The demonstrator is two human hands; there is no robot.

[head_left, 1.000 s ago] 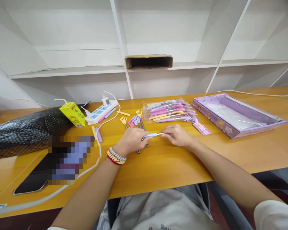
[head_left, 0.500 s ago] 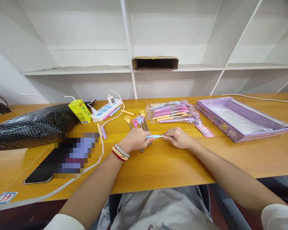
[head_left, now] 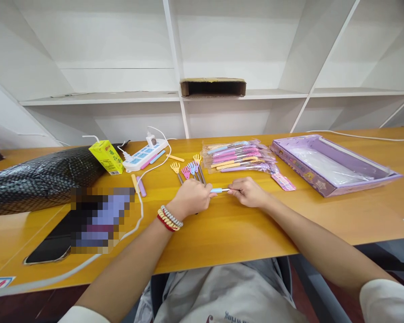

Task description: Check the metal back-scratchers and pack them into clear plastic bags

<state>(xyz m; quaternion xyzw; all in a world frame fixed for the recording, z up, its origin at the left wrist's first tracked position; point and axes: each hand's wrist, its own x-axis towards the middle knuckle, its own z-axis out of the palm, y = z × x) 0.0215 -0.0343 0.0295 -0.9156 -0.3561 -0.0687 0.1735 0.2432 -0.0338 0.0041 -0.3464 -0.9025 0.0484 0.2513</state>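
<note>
Cloth (head_left: 239, 291) of a grey garment fills the lap below the desk's (head_left: 262, 237) near edge, and two bare forearms (head_left: 309, 237) reach in over that edge. A phone (head_left: 50, 237) lies on the left side, its screen pixelated, with a white cable (head_left: 47, 283) running past it. Bracelets (head_left: 170, 218) circle the left wrist.

Near the middle, just above the desk, the person holds a light blue handle (head_left: 217, 190) and a thin metal rod (head_left: 225, 189) in line. Left-hand fingers are clamped around the handle — the left hand (head_left: 193, 196) covers its other end — while the right hand (head_left: 247, 192) has its fingers pinched together on the rod.

Just beyond the left hand lie yellow, pink and bluish claw heads (head_left: 186, 172) on dark shafts. A yellow tube (head_left: 135, 184) and a purple tube (head_left: 141, 186) rest side by side to the left.

Farther back sit a black bag (head_left: 50, 175), a yellow drink carton (head_left: 107, 157), a power strip (head_left: 144, 154), a pile of clear packets (head_left: 239, 157) and, rightmost, an open purple box (head_left: 303, 170). Behind, a brown carton (head_left: 213, 80) stands on a white shelf (head_left: 121, 97).
</note>
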